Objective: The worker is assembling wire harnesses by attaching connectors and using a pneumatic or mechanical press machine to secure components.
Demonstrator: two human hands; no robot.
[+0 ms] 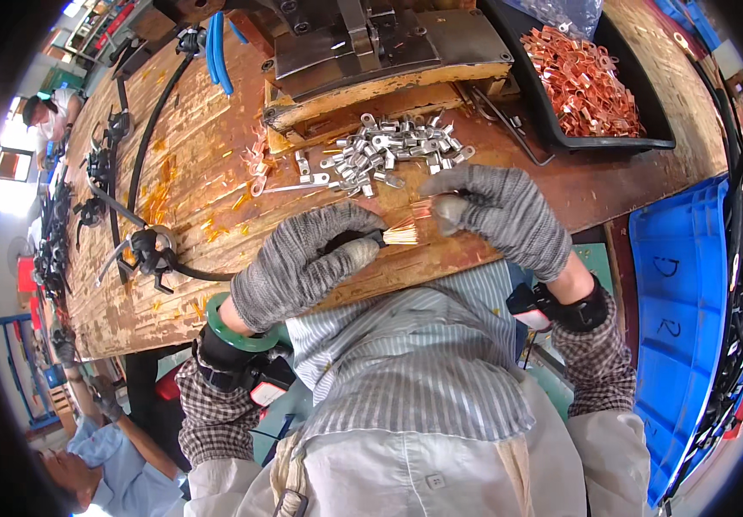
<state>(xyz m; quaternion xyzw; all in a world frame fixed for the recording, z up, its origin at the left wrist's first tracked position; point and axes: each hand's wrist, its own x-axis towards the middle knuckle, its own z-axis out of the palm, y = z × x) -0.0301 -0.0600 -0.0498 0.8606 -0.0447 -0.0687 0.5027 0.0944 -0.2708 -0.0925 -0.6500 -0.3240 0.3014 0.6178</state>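
My left hand (302,263), in a grey knitted glove, is closed round the end of a black cable (370,239). Bare copper strands (402,233) fan out of that end toward the right. Just beyond their tips is my right hand (501,211), gloved alike, its thumb and fingers pinched together. A small reddish copper bit (421,209) shows at those fingertips; whether it is loose strands or a separate piece I cannot make out. Behind both hands lies a heap of silvery cable lugs (389,151), with a few copper lugs (257,164) to its left.
A metal press (354,52) stands at the back of the worn wooden table (208,189). The black bin (660,129) at back right holds copper lugs. Blue crate (677,319) stands at right. Black cables with clamps (152,246) lie left. Two other people are at left.
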